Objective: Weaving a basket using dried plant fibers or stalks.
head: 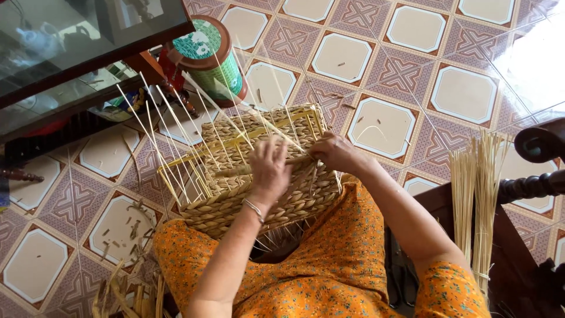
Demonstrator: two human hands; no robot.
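straw basket [259, 176] mid-weave on the lap; left hand [269, 171] presses flat, fingers spread, right hand [335, 152] pinches a strand [259, 166], next likely tucking it between uprights [176, 135].

The basket [259, 182] is plaited from coarse, matt, straw-coloured fibre, its braids thick and rough. Thin pale reeds [176, 135] stand out of it, smooth and stiff, and a yellow frame [176, 159] that looks like coated wire runs along its rim. The left hand [269, 171] wears a slim, shiny metal bracelet [254, 207]. The clothing [329, 259] is soft orange printed cloth. To the right, a bundle [477, 200] of dry pale straws leans on dark, polished turned wood [529, 185]. The floor [412, 70] is glossy patterned tile. At far left, the table [76, 41] has a reflective glass top.
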